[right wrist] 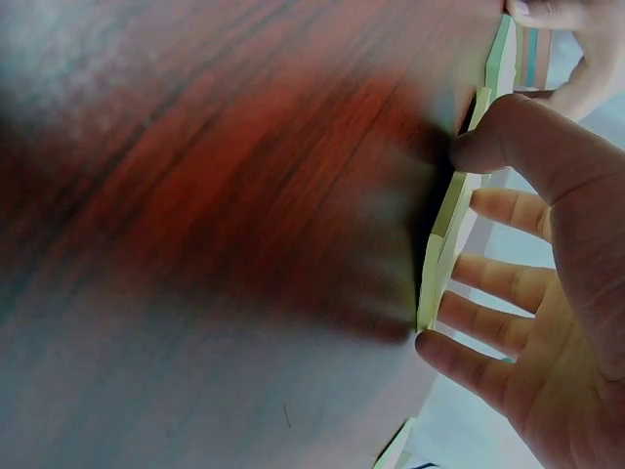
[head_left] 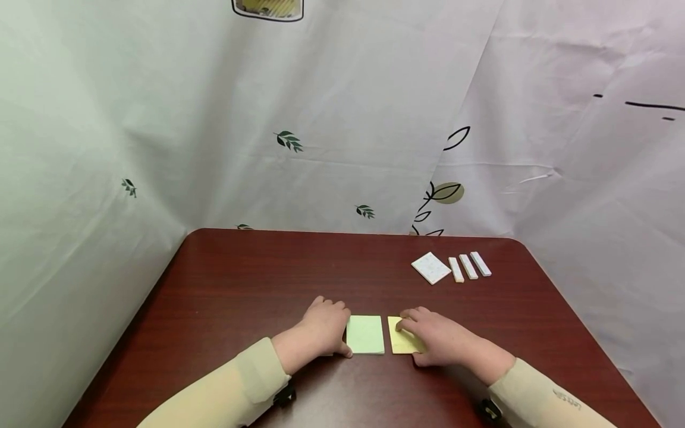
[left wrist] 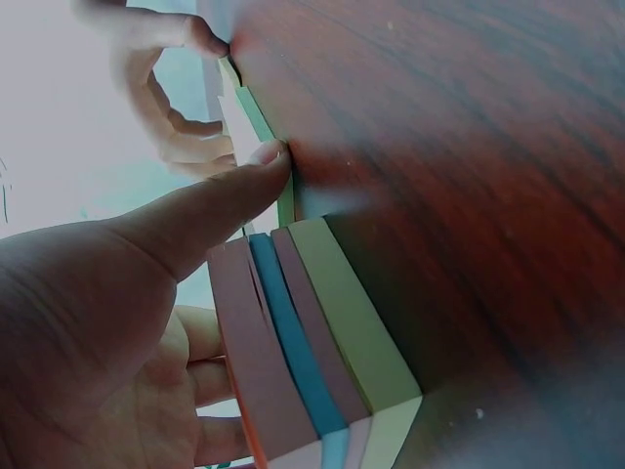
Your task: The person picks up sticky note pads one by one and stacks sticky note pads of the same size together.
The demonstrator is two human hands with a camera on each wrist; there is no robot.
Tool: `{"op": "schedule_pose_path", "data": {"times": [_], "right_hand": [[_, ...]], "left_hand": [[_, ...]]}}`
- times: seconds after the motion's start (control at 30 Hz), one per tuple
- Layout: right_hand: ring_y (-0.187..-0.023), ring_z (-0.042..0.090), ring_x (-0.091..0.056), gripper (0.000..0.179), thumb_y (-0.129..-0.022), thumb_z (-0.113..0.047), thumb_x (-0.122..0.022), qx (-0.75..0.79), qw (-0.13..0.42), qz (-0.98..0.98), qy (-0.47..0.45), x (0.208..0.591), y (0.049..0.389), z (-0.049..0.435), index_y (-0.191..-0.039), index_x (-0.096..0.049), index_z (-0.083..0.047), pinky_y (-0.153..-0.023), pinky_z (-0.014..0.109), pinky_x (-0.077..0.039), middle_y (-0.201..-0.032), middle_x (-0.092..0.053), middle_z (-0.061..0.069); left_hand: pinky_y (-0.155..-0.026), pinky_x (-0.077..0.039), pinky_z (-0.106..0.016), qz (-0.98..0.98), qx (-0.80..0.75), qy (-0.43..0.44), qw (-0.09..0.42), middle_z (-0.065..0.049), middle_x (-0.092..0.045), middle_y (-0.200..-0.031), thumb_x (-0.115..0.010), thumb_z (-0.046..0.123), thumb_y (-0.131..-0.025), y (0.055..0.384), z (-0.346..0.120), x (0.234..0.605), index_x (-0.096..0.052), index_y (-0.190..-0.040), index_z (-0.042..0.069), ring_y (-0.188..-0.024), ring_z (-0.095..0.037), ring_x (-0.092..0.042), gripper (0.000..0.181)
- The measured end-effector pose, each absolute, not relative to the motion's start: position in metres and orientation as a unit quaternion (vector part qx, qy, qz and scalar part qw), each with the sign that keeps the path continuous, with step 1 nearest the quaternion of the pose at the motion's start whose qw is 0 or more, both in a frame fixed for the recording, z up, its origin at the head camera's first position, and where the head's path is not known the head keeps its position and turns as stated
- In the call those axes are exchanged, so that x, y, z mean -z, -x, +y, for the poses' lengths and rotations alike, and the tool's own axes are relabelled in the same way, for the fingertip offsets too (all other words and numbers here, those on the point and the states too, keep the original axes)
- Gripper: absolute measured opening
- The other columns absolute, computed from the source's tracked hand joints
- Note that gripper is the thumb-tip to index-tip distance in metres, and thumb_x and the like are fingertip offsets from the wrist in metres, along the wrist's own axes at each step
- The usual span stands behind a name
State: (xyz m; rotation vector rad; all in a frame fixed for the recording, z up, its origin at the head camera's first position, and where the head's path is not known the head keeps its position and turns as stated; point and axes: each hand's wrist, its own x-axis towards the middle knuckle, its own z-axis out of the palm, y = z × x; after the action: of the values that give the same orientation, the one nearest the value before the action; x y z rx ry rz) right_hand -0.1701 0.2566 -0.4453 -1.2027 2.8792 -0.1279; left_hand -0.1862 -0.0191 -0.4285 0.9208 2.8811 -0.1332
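Observation:
Two pads of sticky notes lie side by side on the table, a narrow gap between them. My left hand (head_left: 325, 326) spans the left edge of the light green pad (head_left: 365, 334), thumb at its near corner and fingers at its far corner. Under that palm, a block of stacked pink, blue and pale green pads (left wrist: 312, 342) shows in the left wrist view; the hand mostly hides it from the head view. My right hand (head_left: 440, 337) grips the yellow pad (head_left: 397, 340), thumb along its near edge, fingers over its top and far side.
Toward the back right of the dark red-brown table (head_left: 257, 267) lie a white speckled square (head_left: 430, 268) and three short white bars (head_left: 468, 267) in a row. A pale printed cloth (head_left: 342, 119) hangs right behind the table and along its sides.

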Motion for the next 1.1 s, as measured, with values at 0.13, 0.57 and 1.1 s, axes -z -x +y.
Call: {"op": "schedule_pose_path", "data": {"times": [0.13, 0.57, 1.1], "right_hand": [[-0.11, 0.025, -0.056, 0.051, -0.066, -0.021, -0.075, 0.037, 0.004, 0.92, 0.39, 0.4464, 0.1689, 0.2563, -0.114, -0.063, -0.013, -0.088, 0.037, -0.05, -0.123, -0.059, 0.007], [-0.101, 0.021, -0.058, 0.046, -0.067, -0.021, -0.074, 0.015, -0.032, 0.909, 0.415, 0.4447, 0.1666, 0.2554, -0.112, -0.064, -0.012, -0.086, 0.038, -0.05, -0.117, -0.06, 0.002], [-0.087, 0.012, -0.063, 0.017, -0.09, -0.013, -0.058, 0.048, -0.009, 0.927, 0.373, 0.4375, 0.1713, 0.257, -0.105, -0.064, -0.014, -0.078, 0.037, -0.052, -0.098, -0.067, -0.007]], "left_hand": [[-0.084, -0.039, -0.036, 0.95, 0.045, -0.304, 0.057, 0.003, -0.059, -0.093, -0.081, 0.066, -0.066, 0.186, -0.0201, 0.4285, -0.067, -0.105, 0.016, -0.083, -0.019, -0.056, 0.065], [-0.095, -0.039, -0.043, 0.95, 0.025, -0.307, 0.045, 0.002, -0.062, -0.097, -0.081, 0.065, -0.066, 0.1844, -0.0237, 0.432, -0.068, -0.103, 0.014, -0.09, -0.023, -0.059, 0.064], [-0.104, -0.036, -0.049, 0.952, 0.005, -0.304, 0.048, 0.0, -0.065, -0.106, -0.081, 0.064, -0.067, 0.1861, -0.0266, 0.4351, -0.07, -0.106, 0.015, -0.1, -0.026, -0.061, 0.064]]}}
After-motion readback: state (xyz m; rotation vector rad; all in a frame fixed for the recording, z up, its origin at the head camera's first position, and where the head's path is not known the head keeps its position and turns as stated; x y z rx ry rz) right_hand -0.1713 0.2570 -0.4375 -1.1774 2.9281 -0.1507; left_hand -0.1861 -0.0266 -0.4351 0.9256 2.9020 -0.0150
